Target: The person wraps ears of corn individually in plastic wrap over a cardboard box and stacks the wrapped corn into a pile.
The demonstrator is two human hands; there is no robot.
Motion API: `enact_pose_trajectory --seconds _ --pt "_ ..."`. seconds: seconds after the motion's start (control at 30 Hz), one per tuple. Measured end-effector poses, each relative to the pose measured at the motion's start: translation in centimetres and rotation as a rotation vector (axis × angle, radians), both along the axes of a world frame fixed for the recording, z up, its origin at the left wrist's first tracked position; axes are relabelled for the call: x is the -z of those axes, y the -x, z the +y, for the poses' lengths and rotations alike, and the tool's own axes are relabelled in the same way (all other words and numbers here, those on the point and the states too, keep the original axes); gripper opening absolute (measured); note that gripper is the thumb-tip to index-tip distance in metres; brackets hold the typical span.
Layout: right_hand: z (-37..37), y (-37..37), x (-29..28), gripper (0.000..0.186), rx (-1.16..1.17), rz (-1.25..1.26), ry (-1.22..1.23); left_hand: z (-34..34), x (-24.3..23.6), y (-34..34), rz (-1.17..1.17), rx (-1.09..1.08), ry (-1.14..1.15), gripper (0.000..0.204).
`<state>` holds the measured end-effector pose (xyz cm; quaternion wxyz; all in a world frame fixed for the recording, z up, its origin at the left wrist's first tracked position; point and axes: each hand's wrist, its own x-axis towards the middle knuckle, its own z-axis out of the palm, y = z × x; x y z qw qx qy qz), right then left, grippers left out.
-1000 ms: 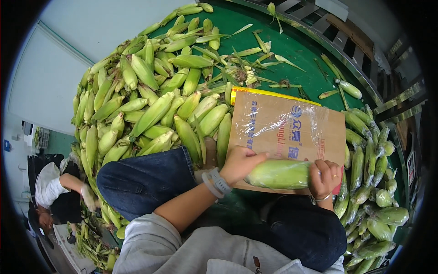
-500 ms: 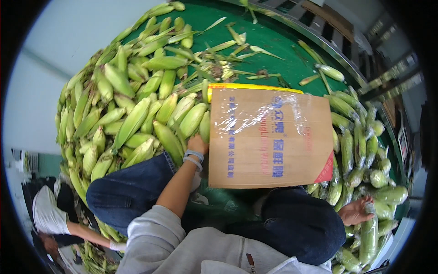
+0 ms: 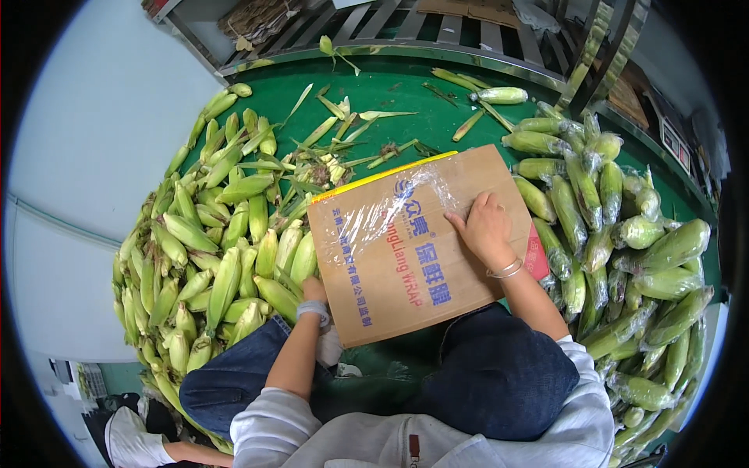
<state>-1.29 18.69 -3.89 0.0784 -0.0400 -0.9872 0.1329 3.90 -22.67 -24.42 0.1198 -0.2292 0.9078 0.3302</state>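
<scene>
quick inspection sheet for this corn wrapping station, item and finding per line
surface: round green table with a metal rim, largely covered.
job's things: flat brown cardboard box of cling film with a sheet of clear film lying on top; pile of unwrapped green corn cobs to its left; film-wrapped corn cobs heaped to its right.
clutter: loose green husk leaves and trimmings beyond the box.
grippers: right hand lies flat on the film; left hand reaches into the unwrapped pile, fingers hidden.
cables: nothing seen.
surroundings: metal rack behind the table; another person at lower left.
</scene>
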Motion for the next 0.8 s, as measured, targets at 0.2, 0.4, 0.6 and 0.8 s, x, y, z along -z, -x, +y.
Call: enact_pose_trajectory --seconds 0.2,0.4,0.6,0.8 --pt "2.0 0.1 2.5 0.045 -0.124 -0.011 0.048 1.9 0.6 0.5 -0.14 0.131 0.181 0.032" --pt "3.5 0.3 1.1 0.029 -0.204 -0.039 0.369 2.7 -3.7 -0.9 0.555 -0.358 0.066 0.047" --pt "7.1 1.2 2.6 0.035 -0.204 -0.45 1.138 11.2 -24.1 4.0 1.067 0.006 -0.027 0.07" --pt "8.7 -0.1 -0.6 0.02 -0.024 -0.442 1.605 21.2 -23.9 10.9 0.843 0.638 0.266 0.064"
